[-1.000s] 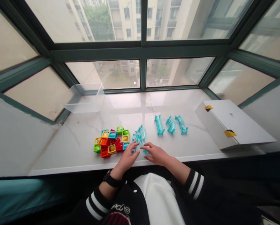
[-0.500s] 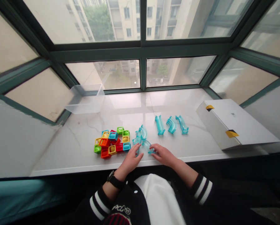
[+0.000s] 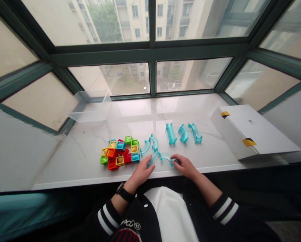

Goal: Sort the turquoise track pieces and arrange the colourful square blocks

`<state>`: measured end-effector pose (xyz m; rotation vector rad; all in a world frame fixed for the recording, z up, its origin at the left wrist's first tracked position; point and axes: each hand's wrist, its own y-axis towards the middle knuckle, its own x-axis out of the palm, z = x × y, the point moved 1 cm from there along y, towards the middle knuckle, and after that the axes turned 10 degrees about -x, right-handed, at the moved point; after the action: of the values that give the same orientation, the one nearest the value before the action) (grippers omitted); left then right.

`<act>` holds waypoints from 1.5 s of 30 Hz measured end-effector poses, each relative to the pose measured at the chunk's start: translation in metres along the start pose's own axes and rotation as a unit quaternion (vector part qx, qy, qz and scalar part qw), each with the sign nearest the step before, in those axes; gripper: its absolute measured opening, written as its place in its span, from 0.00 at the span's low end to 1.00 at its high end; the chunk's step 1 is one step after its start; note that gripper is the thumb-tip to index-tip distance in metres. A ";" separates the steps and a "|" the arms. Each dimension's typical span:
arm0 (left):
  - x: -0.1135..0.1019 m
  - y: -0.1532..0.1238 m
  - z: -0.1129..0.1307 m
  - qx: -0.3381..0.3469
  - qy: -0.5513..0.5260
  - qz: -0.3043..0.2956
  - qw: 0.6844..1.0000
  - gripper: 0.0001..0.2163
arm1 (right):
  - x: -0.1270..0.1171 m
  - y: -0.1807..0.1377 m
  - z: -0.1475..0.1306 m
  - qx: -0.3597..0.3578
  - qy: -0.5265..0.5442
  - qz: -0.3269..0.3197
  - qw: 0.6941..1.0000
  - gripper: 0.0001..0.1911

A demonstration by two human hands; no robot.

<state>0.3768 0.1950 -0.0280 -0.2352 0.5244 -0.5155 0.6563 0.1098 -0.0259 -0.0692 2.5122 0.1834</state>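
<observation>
My left hand (image 3: 142, 170) rests at the front of the sill, its thumb and fingers around a translucent blue track piece (image 3: 154, 157). To its right, my right hand (image 3: 185, 166) grips the right end of a curved blue track piece (image 3: 166, 158) with bent fingers; the fingers partly hide that end. Just beyond the hands lie two more curved track pieces, one on the left (image 3: 145, 147) and one on the right (image 3: 154, 142), close together. Whether the pieces touch at their ends I cannot tell.
Left of my hands sits a cluster of colourful blocks (image 3: 120, 155). Farther back are a straight track piece (image 3: 171, 133), a curved one (image 3: 184, 133) and a wavy one (image 3: 195, 133). A clear plastic bin (image 3: 91, 112) stands back left, a white box (image 3: 253, 131) right.
My right hand has moved right with the curved track piece, away from my left hand. The left curved piece behind has shifted and spread from its neighbour. My left hand has barely moved.
</observation>
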 end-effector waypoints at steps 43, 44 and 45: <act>-0.014 -0.005 0.038 -0.001 -0.162 -0.023 0.986 0.17 | 0.011 0.003 -0.034 -0.020 0.198 0.044 0.979 0.15; -0.014 -0.005 0.038 -0.004 -0.170 -0.020 0.985 0.17 | 0.012 0.003 -0.033 -0.016 0.215 0.054 0.975 0.15; -0.013 -0.005 0.039 -0.008 -0.178 -0.017 0.984 0.18 | 0.013 0.003 -0.031 -0.012 0.233 0.064 0.970 0.15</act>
<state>0.3854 0.2007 0.0119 -0.3450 0.1771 -0.4892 0.6273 0.1078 -0.0086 0.0476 2.9874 0.2786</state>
